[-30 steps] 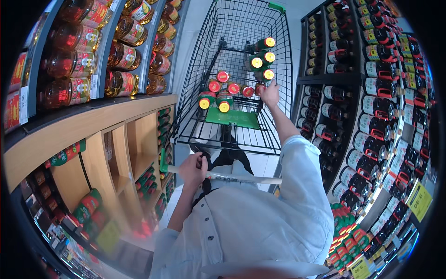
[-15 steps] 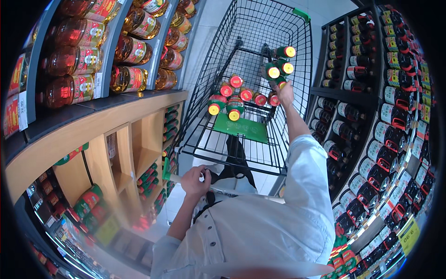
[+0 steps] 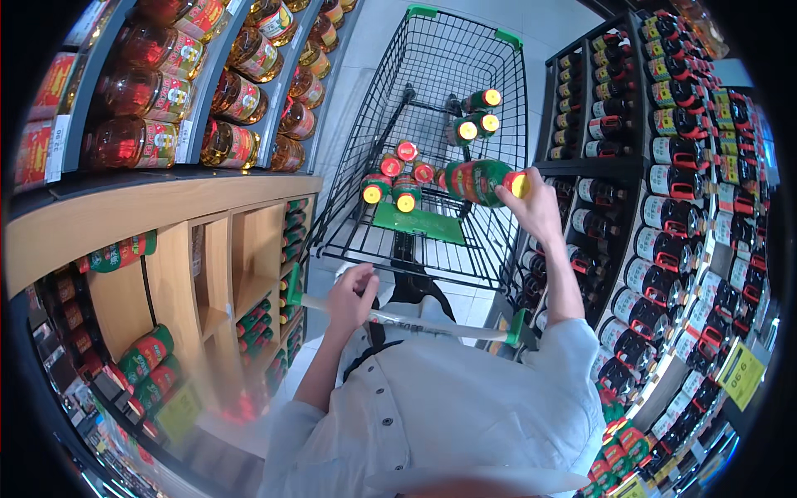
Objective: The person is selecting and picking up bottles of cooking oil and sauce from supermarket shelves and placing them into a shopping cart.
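My right hand (image 3: 535,209) grips a green bottle (image 3: 475,182) by its yellow cap end. The bottle lies nearly level over the right part of the shopping cart (image 3: 418,222), its body pointing left. Below and left of it, several green bottles with red or yellow caps (image 3: 405,202) stand together in the cart. Farther in, 3 more yellow-capped bottles (image 3: 467,131) are grouped near the right side. Near the left end of the cart handle (image 3: 415,325), my left hand (image 3: 353,297) has its fingers curled; whether anything is inside them is hidden.
On the left, shelves hold amber bottles (image 3: 149,143) above wooden cubbies (image 3: 253,249) with green bottles (image 3: 145,353) lying in some. On the right, racks hold dark bottles with white labels and red handles (image 3: 658,242). A yellow price tag (image 3: 739,373) hangs at lower right.
My right hand has drawn back toward me, lifting the green bottle from the right-hand group and tipping it sideways. My left hand has risen slightly. The view has shifted, showing more handle.
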A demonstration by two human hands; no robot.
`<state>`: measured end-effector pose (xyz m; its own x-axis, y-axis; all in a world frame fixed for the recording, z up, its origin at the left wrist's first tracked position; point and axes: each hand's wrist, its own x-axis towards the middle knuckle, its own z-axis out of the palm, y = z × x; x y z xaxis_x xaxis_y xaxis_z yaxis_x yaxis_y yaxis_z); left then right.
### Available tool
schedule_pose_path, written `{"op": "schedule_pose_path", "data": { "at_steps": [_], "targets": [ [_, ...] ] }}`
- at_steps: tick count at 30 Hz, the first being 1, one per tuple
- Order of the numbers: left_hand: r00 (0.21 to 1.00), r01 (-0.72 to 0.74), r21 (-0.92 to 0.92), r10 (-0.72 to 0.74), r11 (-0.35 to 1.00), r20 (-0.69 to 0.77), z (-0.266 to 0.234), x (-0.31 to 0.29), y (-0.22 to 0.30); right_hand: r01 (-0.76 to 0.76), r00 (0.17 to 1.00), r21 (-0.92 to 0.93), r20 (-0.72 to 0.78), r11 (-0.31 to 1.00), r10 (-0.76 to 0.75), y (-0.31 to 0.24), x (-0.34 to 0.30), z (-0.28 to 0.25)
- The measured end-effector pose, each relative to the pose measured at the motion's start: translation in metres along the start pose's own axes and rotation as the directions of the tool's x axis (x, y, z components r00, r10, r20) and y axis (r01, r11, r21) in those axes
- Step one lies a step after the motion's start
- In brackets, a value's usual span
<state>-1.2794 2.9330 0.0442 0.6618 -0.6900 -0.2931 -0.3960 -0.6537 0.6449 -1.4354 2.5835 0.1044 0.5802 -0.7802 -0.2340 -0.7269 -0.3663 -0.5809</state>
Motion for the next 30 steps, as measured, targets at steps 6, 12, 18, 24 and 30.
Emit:
{"op": "schedule_pose_path", "data": {
  "at_steps": [6,12,18,24,30],
  "targets": [
    [0.984,0.020,-0.893,0.147,0.450,0.096,-0.004,0.032,0.022,0.154,0.964,0.250,0.173,0.956,-0.201,-0.095,-0.063,-0.079],
    [0.885,0.206,-0.971,0.401,0.119,0.237,-0.062,-0.005,0.033,0.130,0.921,0.610,0.218,0.782,-0.324,-0.154,-0.068,-0.068],
    [0.937,0.144,-0.988,0.316,0.046,0.151,-0.113,-0.050,0.018,0.268,0.881,0.614,0.155,0.742,-0.447,-0.199,-0.071,-0.024],
    [0.953,0.023,-1.000,0.302,-0.019,0.016,-0.136,-0.078,-0.009,0.296,0.866,0.577,0.174,0.761,-0.469,-0.245,-0.084,0.002],
    [0.689,-0.661,-0.341,0.359,0.669,-0.630,-0.151,-0.087,-0.016,-0.201,0.867,0.979,0.159,-0.039,-0.472,-0.262,-0.113,0.091]
  ]
}}
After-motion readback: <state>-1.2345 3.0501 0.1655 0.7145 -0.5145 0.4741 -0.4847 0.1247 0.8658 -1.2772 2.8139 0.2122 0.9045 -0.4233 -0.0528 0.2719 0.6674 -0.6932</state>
